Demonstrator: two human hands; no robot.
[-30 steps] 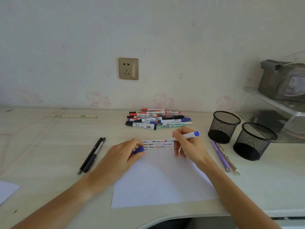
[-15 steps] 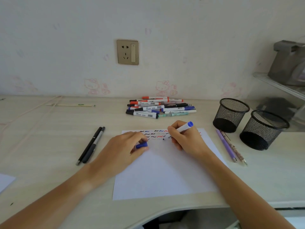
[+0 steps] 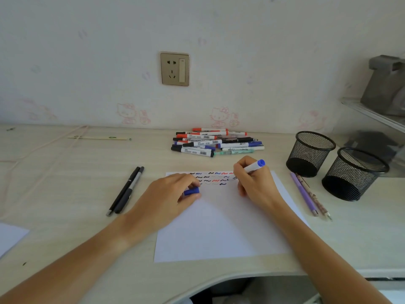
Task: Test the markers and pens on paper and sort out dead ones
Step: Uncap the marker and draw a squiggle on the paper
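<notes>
A white sheet of paper (image 3: pixel 221 227) lies on the desk, its top strip covered with black, blue and red squiggles (image 3: pixel 211 178). My right hand (image 3: pixel 255 183) grips a white marker with a blue end (image 3: pixel 255 166), its tip down on the paper near the squiggles. My left hand (image 3: pixel 168 198) rests on the paper's left edge and pinches the marker's blue cap (image 3: pixel 191 191). A pile of several markers (image 3: pixel 215 143) lies behind the paper. Two black pens (image 3: pixel 127 190) lie to the left, and a purple pen with a patterned pen (image 3: pixel 309 195) to the right.
Two black mesh pen cups (image 3: pixel 310 153) (image 3: pixel 354 174) stand at the right. A clear shelf (image 3: pixel 372 115) with a grey object sits at the far right. Another sheet's corner (image 3: pixel 9 236) shows at the left edge. A wrapped chopstick pack (image 3: pixel 98 138) lies far left.
My right hand has kept the marker tip on the paper, shifting slightly along the squiggle rows. The view has tilted and moved. My left hand still holds the cap.
</notes>
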